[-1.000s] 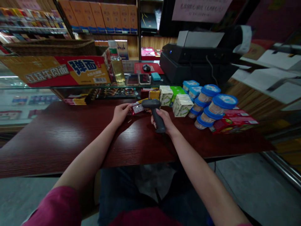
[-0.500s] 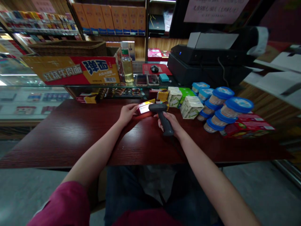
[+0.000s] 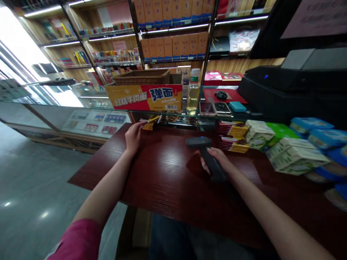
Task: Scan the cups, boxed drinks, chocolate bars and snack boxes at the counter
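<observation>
My left hand (image 3: 133,138) is closed on a thin yellow and dark red snack packet (image 3: 154,119), seen nearly edge-on. It is at the far left of the table, by a stack of similar packets (image 3: 148,126) under the glass shelf. In my right hand (image 3: 222,159) is a black barcode scanner (image 3: 213,164), its fingers wrapped round the handle and its head pointing left above the tabletop. Behind the scanner, to the right, lie two more stacks of yellow and dark red packets (image 3: 233,136).
White and green cartons (image 3: 294,155) and blue-lidded tubs (image 3: 329,137) crowd the right side of the dark red table (image 3: 159,180). On the glass shelf are a noodle carton (image 3: 130,98), a bottle (image 3: 193,94), two phones (image 3: 207,108) and a mouse (image 3: 221,95).
The view has turned left. My left hand has carried the packet away from the scanner, leftward to the left stack. The scanner stays in my right hand, now apart from the packet.
</observation>
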### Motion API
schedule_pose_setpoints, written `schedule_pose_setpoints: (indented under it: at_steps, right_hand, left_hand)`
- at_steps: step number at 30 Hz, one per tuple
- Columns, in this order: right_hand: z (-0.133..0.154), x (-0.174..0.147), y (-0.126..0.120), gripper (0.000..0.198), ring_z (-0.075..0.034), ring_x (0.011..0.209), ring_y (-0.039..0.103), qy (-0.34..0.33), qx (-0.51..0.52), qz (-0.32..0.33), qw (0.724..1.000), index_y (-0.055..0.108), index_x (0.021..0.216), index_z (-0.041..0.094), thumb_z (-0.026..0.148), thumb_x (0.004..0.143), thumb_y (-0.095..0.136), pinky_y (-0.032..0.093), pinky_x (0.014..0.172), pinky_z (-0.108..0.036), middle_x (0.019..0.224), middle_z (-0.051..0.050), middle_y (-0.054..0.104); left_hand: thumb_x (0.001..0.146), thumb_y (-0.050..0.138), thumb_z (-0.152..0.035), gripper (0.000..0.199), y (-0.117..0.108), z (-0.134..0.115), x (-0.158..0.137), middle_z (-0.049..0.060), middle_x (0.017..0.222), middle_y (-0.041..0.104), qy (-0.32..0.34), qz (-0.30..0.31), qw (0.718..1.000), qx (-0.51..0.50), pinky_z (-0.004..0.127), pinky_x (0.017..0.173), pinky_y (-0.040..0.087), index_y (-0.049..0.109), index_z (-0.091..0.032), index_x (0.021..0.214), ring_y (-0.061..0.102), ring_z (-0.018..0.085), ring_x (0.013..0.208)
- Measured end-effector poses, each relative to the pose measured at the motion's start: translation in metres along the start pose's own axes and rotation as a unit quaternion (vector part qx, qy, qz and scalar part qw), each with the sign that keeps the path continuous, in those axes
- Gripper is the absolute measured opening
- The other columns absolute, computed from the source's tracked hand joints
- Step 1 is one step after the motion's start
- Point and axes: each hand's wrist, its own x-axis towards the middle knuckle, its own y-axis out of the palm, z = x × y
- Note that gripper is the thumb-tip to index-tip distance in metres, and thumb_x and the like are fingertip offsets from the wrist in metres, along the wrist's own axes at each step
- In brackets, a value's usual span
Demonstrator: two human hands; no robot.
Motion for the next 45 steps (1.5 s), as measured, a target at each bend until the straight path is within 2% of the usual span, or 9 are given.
schedule_pose_setpoints:
  at_steps: [6,12,16,20,28,32,35,38,45]
  right_hand:
    - [-0.006,0.065,0.055,0.057,-0.016,0.041,0.059,-0.003,0.035,0.041,0.999,0.072,0.096,0.014,0.066,0.075,0.078,0.046,0.036,-0.025,0.060,-0.005,0.069]
    - [-0.014,0.106,0.082,0.056,-0.015,0.041,0.059,-0.013,0.052,0.031,0.998,0.072,0.092,0.014,0.066,0.073,0.081,0.048,0.038,-0.024,0.061,-0.005,0.070]
    - [-0.020,0.128,0.098,0.056,-0.014,0.043,0.060,-0.035,0.054,-0.004,0.998,0.071,0.091,0.014,0.065,0.073,0.082,0.050,0.041,-0.023,0.061,-0.006,0.071]
    - [-0.022,0.140,0.106,0.053,-0.014,0.044,0.062,-0.038,0.065,-0.047,0.996,0.069,0.090,0.015,0.062,0.072,0.086,0.052,0.040,-0.023,0.061,-0.005,0.071]
    - [-0.027,0.142,0.101,0.054,-0.012,0.042,0.060,-0.044,0.110,-0.073,0.990,0.069,0.094,0.014,0.062,0.074,0.083,0.051,0.040,-0.020,0.060,-0.003,0.071]
    - [-0.028,0.131,0.093,0.054,-0.012,0.041,0.060,-0.083,0.110,-0.116,0.984,0.067,0.094,0.017,0.064,0.072,0.082,0.050,0.039,-0.021,0.059,-0.001,0.069]
    - [-0.024,0.103,0.072,0.055,-0.013,0.041,0.060,-0.105,0.090,-0.140,0.980,0.063,0.092,0.019,0.065,0.070,0.084,0.049,0.038,-0.022,0.058,0.000,0.069]
    - [-0.018,0.056,0.038,0.056,-0.013,0.042,0.061,-0.113,0.065,-0.146,0.981,0.060,0.092,0.020,0.065,0.068,0.085,0.050,0.039,-0.023,0.060,0.001,0.070]
    - [-0.006,-0.049,-0.036,0.055,-0.012,0.044,0.061,-0.140,-0.003,-0.199,0.970,0.063,0.096,0.020,0.065,0.072,0.082,0.048,0.040,-0.022,0.063,0.003,0.070]
  left_hand:
    - [0.104,0.049,-0.032,0.033,-0.004,0.048,0.019,0.007,0.134,0.073,0.021,0.069,0.997,0.042,0.044,0.115,0.049,0.075,-0.025,0.122,0.062,0.023,0.134]
    - [0.098,0.052,-0.023,0.040,0.003,0.078,0.021,0.009,0.154,0.058,-0.014,0.089,0.988,0.127,0.054,0.120,0.042,0.071,-0.028,0.134,0.052,0.029,0.145]
    - [0.095,0.050,-0.014,0.055,0.007,0.069,0.021,0.005,0.160,0.051,0.008,0.082,0.983,0.165,0.056,0.122,0.037,0.060,-0.031,0.147,0.044,0.028,0.151]
    - [0.096,0.047,-0.013,0.052,0.006,0.054,0.021,0.005,0.149,0.063,0.048,0.129,0.977,0.161,0.047,0.120,0.042,0.065,-0.027,0.142,0.054,0.024,0.143]
    - [0.097,0.044,-0.016,0.058,0.008,0.053,0.021,0.004,0.160,0.051,0.030,0.188,0.960,0.207,0.047,0.128,0.030,0.052,-0.026,0.154,0.040,0.021,0.155]
    - [0.097,0.047,-0.018,0.058,0.004,0.049,0.021,0.006,0.161,0.050,0.049,0.171,0.965,0.195,0.051,0.127,0.029,0.052,-0.026,0.154,0.040,0.024,0.155]
    - [0.099,0.045,-0.019,0.054,0.001,0.035,0.017,0.006,0.159,0.053,0.092,0.139,0.972,0.167,0.050,0.126,0.032,0.055,-0.028,0.151,0.047,0.024,0.150]
    - [0.101,0.044,-0.021,0.050,0.012,0.004,0.005,0.005,0.154,0.059,0.138,0.150,0.972,0.119,0.049,0.122,0.038,0.057,-0.030,0.149,0.054,0.025,0.144]
    - [0.102,0.053,-0.030,0.051,0.106,-0.137,-0.040,0.009,0.151,0.060,0.232,0.238,0.941,-0.059,0.046,0.118,0.044,0.051,-0.026,0.153,0.055,0.026,0.139]
